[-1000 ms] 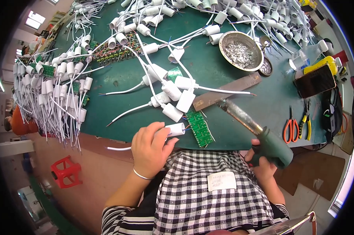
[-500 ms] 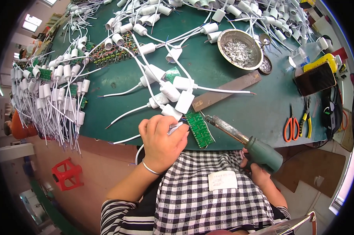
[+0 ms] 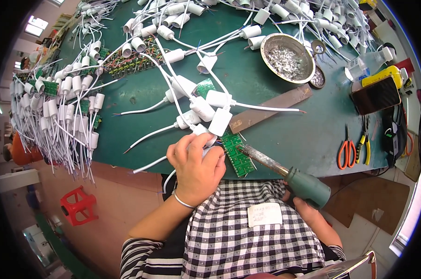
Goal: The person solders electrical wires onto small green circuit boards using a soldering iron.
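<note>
A soldering iron (image 3: 308, 187) with a dark green handle is gripped in my right hand (image 3: 306, 208), which the handle partly hides. Its metal tip rests on or just over a green circuit board (image 3: 238, 160) at the table's near edge. Against the board's left end, my left hand (image 3: 195, 169) is closed, thumb and fingers pinching a white cable piece whose thin wires lead to the board; the fingers mostly cover it. White lamp sockets (image 3: 202, 109) with cables lie in a cluster just beyond that hand, beside a flat metal bar (image 3: 271, 108).
A metal bowl (image 3: 265, 60) of solder scraps stands at the back right. Orange-handled scissors (image 3: 346, 154), yellow-handled pliers (image 3: 365, 148) and a phone (image 3: 376, 95) lie on the right. Piles of wired sockets (image 3: 70, 100) fill the left and far sides. A red stool (image 3: 79, 206) stands on the floor.
The soldering iron has moved left, bringing its tip from beside the circuit board onto or over it. My left hand has shifted slightly, staying at the board's left end.
</note>
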Demonstrator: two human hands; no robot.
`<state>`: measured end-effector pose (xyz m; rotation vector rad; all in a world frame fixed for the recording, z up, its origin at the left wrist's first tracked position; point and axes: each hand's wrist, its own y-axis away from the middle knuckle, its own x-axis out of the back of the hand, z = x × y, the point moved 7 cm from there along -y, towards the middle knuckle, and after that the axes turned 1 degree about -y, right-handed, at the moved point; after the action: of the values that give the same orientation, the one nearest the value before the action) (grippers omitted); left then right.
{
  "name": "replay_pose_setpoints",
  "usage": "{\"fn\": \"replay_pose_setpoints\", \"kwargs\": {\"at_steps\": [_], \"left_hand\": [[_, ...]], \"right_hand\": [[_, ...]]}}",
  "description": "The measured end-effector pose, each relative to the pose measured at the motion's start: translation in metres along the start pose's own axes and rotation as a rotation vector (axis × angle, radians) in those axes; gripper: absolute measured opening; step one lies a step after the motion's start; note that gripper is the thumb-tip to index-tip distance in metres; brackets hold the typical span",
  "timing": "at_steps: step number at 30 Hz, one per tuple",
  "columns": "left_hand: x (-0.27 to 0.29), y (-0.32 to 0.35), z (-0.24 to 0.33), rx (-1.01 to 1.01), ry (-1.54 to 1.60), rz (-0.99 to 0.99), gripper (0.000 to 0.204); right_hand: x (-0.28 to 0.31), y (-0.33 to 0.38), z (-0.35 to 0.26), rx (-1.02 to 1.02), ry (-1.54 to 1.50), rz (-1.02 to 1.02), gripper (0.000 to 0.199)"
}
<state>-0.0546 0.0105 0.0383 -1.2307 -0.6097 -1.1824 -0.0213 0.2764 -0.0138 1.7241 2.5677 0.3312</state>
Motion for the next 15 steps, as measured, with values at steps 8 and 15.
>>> {"fn": "replay_pose_setpoints", "kwargs": {"at_steps": [8, 15], "left_hand": [[-0.001, -0.002, 0.001, -0.020, 0.005, -0.053, 0.019], [0.000, -0.005, 0.001, 0.013, 0.050, -0.079, 0.016]], "right_hand": [[-0.005, -0.005, -0.016, 0.157, 0.231, -0.019, 0.020], [-0.011, -0.009, -0.024, 0.350, 0.403, -0.072, 0.032]]}}
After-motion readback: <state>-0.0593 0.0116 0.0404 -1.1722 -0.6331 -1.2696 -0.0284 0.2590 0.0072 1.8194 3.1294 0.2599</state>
